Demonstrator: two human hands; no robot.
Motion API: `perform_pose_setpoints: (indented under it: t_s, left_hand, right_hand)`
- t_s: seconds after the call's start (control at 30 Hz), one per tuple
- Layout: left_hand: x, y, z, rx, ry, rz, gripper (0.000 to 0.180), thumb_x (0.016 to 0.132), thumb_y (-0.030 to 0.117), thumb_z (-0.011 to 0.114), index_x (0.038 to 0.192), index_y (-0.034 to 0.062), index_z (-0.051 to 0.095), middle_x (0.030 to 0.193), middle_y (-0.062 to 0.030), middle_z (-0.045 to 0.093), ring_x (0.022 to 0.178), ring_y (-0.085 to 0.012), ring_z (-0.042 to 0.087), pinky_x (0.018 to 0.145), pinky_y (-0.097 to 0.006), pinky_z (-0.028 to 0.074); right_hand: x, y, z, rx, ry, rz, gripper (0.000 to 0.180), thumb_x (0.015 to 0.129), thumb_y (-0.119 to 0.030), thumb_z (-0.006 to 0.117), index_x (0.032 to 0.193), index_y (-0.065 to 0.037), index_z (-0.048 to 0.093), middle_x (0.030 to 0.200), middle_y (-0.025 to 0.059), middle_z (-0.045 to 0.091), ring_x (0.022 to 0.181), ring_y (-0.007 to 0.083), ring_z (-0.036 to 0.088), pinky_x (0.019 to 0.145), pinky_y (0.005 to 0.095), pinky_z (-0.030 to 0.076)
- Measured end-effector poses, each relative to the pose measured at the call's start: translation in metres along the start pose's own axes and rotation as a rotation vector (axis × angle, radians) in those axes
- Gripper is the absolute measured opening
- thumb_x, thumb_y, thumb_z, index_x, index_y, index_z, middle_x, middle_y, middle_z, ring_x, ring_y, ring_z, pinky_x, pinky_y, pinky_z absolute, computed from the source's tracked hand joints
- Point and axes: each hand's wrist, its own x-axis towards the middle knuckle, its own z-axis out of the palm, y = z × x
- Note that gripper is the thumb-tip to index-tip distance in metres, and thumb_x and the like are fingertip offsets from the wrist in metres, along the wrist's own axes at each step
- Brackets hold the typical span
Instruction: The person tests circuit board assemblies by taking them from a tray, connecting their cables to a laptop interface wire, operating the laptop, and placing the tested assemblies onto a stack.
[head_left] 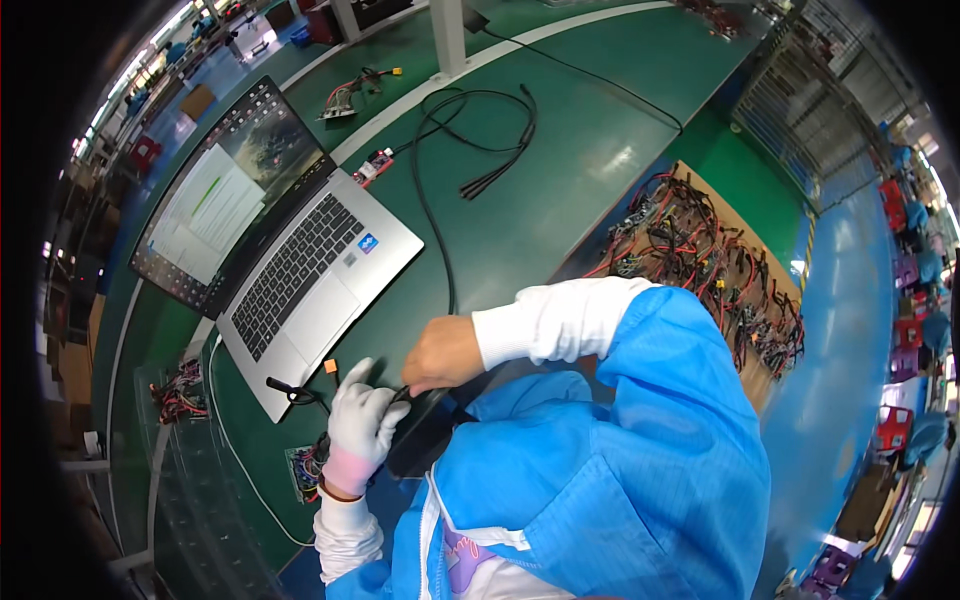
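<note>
While 2 hands pinch 1 black cable (432,215), left hand (362,420), right hand (442,352), 1 laptop (300,270).

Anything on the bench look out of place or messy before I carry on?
Two things stand out. The laptop lies skewed to the bench edge, its front corner beside the gloved left hand. A black cable sprawls in loose loops across the green mat down to the bare right hand. Nothing looks spilled or broken.

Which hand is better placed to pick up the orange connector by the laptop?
Left. The gloved left hand lies right beside the orange connector; the bare right hand is farther off, pinching a black cable.
</note>
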Motion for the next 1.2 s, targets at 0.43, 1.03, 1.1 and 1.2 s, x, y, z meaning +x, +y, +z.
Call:
perform_pose_setpoints:
  t_s: [0.43, 1.03, 1.1, 1.2]
  left_hand:
    - [-0.011, -0.017, -0.017, 0.177, 0.08, -0.135, 0.042, 0.081, 0.036, 0.07, 0.11, 0.0071, 0.063, 0.094, -0.0133, 0.061, 0.099, -0.0317, 0.06, 0.108, -0.051, 0.038]
    - [-0.164, -0.016, -0.073, 0.338, 0.065, -0.714, 0.067, 0.07, 0.035, 0.08, 0.129, 0.0147, 0.057, 0.127, -0.017, 0.056, 0.125, -0.0402, 0.048, 0.109, -0.05, 0.035]
    - [-0.148, -0.029, -0.063, 0.278, 0.103, -0.616, 0.058, 0.071, 0.029, 0.079, 0.124, 0.0126, 0.061, 0.118, -0.0163, 0.06, 0.123, -0.0408, 0.05, 0.105, -0.049, 0.041]
    - [-0.125, -0.009, -0.052, 0.317, 0.055, -0.499, 0.051, 0.073, 0.021, 0.078, 0.121, 0.009, 0.062, 0.114, -0.0161, 0.062, 0.121, -0.043, 0.051, 0.102, -0.05, 0.042]
  right_hand:
    - [-0.032, 0.036, -0.037, -0.192, 0.17, 0.29, 0.022, 0.08, -0.016, 0.074, 0.097, -0.003, 0.067, 0.087, 0.0119, 0.066, 0.084, 0.0324, 0.061, 0.078, 0.0427, 0.048]
    - [0.078, -0.073, 0.092, 1.544, -0.159, 0.572, 0.064, 0.094, -0.023, 0.065, 0.145, 0.004, 0.037, 0.142, 0.017, 0.05, 0.127, 0.0226, 0.051, 0.107, 0.033, 0.04]
    - [0.092, -0.078, 0.094, 1.678, -0.026, 0.509, 0.064, 0.094, -0.024, 0.065, 0.145, 0.003, 0.037, 0.144, 0.0151, 0.047, 0.13, 0.0221, 0.048, 0.109, 0.0325, 0.038]
    - [0.109, -0.08, 0.117, 1.759, 0.143, 0.55, 0.043, 0.091, -0.029, 0.069, 0.123, 0.0, 0.062, 0.121, 0.0096, 0.065, 0.11, 0.0163, 0.057, 0.098, 0.0318, 0.045]
